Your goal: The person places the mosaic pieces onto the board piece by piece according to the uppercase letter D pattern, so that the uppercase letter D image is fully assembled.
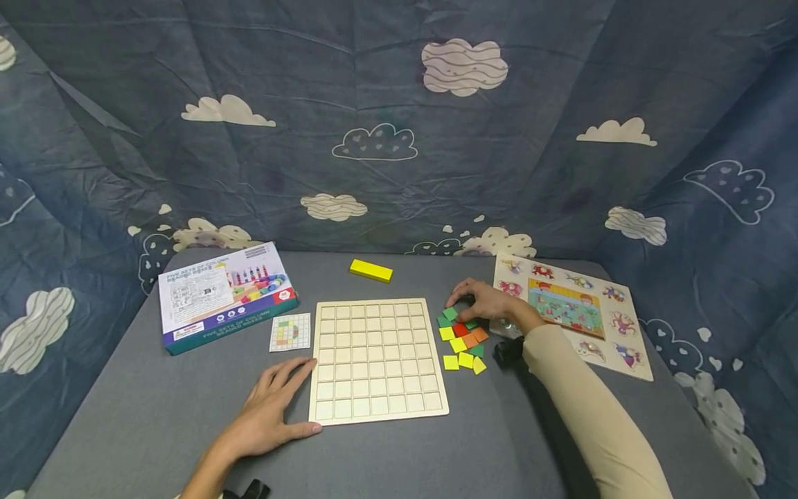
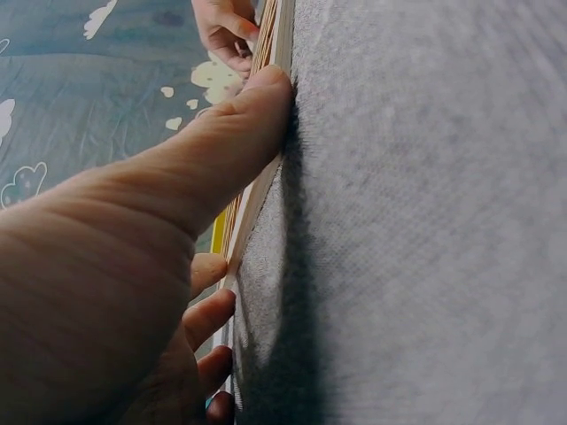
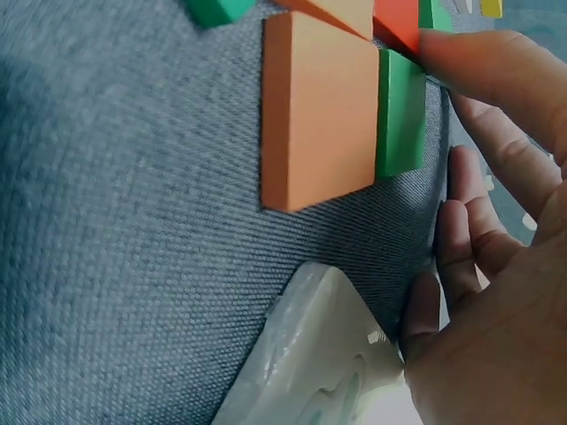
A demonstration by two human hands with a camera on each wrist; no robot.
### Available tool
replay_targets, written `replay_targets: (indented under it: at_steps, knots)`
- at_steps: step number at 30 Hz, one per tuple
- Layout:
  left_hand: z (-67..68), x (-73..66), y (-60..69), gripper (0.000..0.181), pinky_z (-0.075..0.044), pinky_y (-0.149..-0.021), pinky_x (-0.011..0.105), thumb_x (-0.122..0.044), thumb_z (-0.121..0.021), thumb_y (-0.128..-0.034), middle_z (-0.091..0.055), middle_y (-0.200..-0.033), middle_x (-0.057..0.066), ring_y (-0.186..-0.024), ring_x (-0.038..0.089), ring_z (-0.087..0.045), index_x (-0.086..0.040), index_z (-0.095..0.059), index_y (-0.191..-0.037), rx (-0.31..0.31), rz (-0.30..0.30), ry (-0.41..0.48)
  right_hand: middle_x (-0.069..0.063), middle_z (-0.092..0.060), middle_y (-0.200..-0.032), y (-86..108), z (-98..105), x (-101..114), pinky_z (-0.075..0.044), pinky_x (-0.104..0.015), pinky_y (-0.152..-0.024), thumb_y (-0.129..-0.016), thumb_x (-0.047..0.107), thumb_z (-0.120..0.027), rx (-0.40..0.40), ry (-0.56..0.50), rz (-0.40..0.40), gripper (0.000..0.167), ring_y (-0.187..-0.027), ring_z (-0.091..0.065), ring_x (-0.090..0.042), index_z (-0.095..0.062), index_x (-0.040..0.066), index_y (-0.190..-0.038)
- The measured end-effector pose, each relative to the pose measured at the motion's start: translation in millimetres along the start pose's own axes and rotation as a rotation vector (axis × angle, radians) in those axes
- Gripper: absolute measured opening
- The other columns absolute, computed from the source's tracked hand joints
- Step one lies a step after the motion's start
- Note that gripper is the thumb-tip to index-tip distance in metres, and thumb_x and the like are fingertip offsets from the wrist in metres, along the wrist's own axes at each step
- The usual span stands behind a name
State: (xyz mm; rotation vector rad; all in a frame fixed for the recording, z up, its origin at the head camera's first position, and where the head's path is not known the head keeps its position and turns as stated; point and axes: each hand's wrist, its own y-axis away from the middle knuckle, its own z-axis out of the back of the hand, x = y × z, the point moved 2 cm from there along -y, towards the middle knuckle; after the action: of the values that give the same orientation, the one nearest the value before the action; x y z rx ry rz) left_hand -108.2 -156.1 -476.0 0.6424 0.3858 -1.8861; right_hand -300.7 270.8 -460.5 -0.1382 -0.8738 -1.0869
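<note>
A light wooden board with a grid of square recesses lies flat on the table. My left hand rests at its left side, thumb on the near corner and fingertips by the edge. Beyond the board's right side, my right hand hovers over a cluster of small square tiles, fingers loosely bent. Beneath its fingers is a green tile; a red tile and a yellow tile are nearby. In the right wrist view, the thumb is close to an orange tile; no tile is visibly gripped.
Left of the board are a small colored grid card and a printed box. Behind it lies a yellow block. A wooden picture puzzle lies at right, partly behind the right forearm, beside a clear plastic item.
</note>
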Motion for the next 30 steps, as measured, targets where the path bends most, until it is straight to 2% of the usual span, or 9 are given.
replay_targets:
  at_steps: [8, 12, 16, 21, 30]
  knots:
    - [-0.6, 0.1, -1.3, 0.100, -0.029, -0.104, 0.070, -0.057, -0.080, -0.0769, -0.037, -0.157, 0.007, -0.138, 0.040, -0.031, -0.018, -0.035, -0.157, 0.004, -0.004, 0.000, -0.017, -0.052, -0.128, 0.6, -2.1, -4.1, -0.026, -0.059, -0.113, -0.082, 0.013, -0.080, -0.055, 0.023, 0.064, 0.025, -0.123, -0.044, -0.036, -0.076, 0.004, -0.105]
    - [-1.4, 0.9, -1.5, 0.100, -0.030, -0.103, 0.071, -0.058, -0.080, -0.0770, -0.036, -0.157, 0.007, -0.139, 0.040, -0.031, -0.019, -0.035, -0.157, 0.003, -0.006, -0.003, -0.017, -0.054, -0.127, 3.4, -1.8, -3.2, -0.029, -0.058, -0.112, -0.083, 0.014, -0.079, -0.085, 0.016, 0.064, 0.024, -0.122, -0.046, -0.035, -0.075, 0.004, -0.105]
    - [-1.4, 1.9, -0.8, 0.100, -0.030, -0.104, 0.070, -0.058, -0.079, -0.0770, -0.037, -0.157, 0.007, -0.139, 0.040, -0.031, -0.019, -0.035, -0.158, 0.004, -0.003, -0.007, -0.013, -0.060, -0.125, 4.5, -1.8, 2.0, -0.036, -0.054, -0.109, -0.085, 0.016, -0.079, -0.118, 0.036, 0.059, 0.024, -0.118, -0.051, -0.030, -0.074, 0.009, -0.108]
    - [-1.3, 1.8, -0.8, 0.100, -0.029, -0.104, 0.070, -0.060, -0.078, -0.0775, -0.037, -0.157, 0.008, -0.139, 0.040, -0.031, -0.020, -0.033, -0.158, 0.005, -0.003, -0.014, -0.010, -0.067, -0.118, 2.2, -2.9, 13.8, -0.046, -0.049, -0.101, -0.086, 0.015, -0.077, -0.138, 0.063, 0.123, 0.027, -0.109, -0.060, -0.027, -0.072, 0.011, -0.112]
    - [-1.2, 1.8, 0.1, 0.100, -0.030, -0.103, 0.069, -0.061, -0.078, -0.0778, -0.036, -0.158, 0.006, -0.140, 0.040, -0.030, -0.021, -0.033, -0.158, 0.007, -0.003, -0.010, -0.006, -0.071, -0.107, -6.9, -14.6, 27.5, -0.052, -0.038, -0.090, -0.086, 0.014, -0.078, -0.173, 0.070, 0.172, 0.027, -0.097, -0.064, -0.019, -0.073, 0.011, -0.112]
